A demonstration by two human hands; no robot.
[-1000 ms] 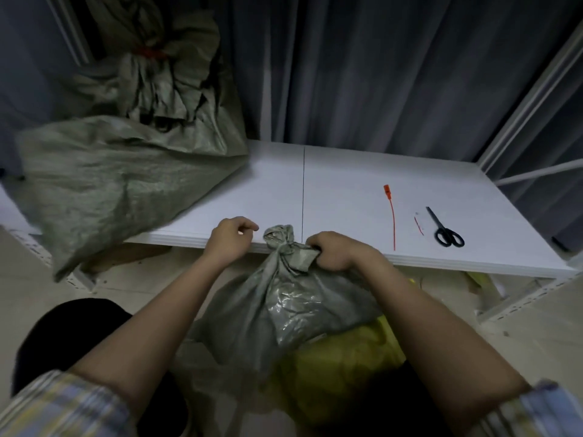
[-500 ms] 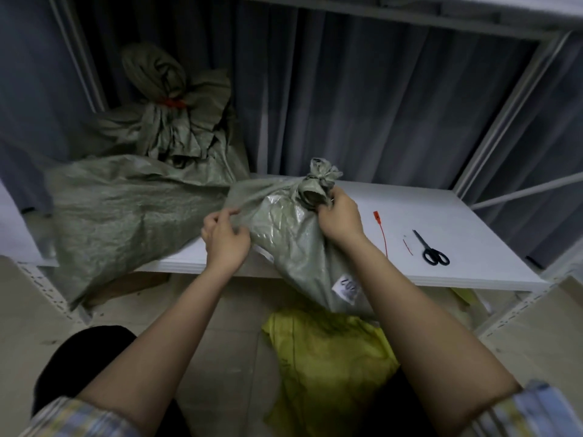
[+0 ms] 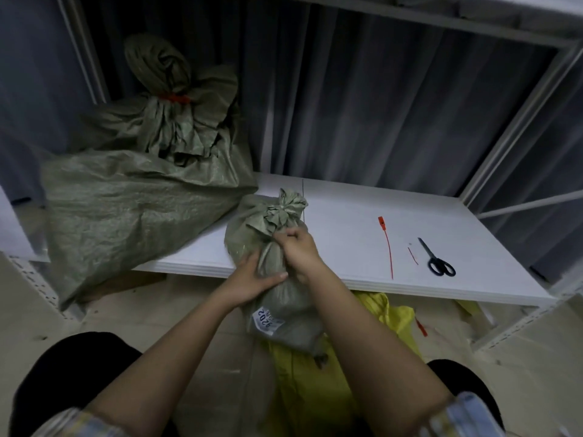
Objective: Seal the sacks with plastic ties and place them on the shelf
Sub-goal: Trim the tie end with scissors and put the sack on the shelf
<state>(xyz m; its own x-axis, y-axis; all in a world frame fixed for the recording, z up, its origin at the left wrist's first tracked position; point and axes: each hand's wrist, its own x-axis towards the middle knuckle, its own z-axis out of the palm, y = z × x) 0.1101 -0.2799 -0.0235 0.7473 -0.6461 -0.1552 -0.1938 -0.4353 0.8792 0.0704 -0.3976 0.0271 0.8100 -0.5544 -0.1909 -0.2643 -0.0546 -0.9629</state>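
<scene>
Since the earlier frame, the small sack (image 3: 271, 247) has come down from mid-air to the front edge of the white shelf (image 3: 347, 228) at frame centre, its lower half hanging over the edge. Left hand (image 3: 252, 279) presses flat against its side, thumb extended. Right hand (image 3: 298, 250) grasps the gathered neck below the bunched top. A white label (image 3: 266, 320) on the sack reads "3202". Right of centre lie a red tie (image 3: 387, 247) and scissors (image 3: 437, 260). Two large sacks (image 3: 135, 190) occupy the upper left.
</scene>
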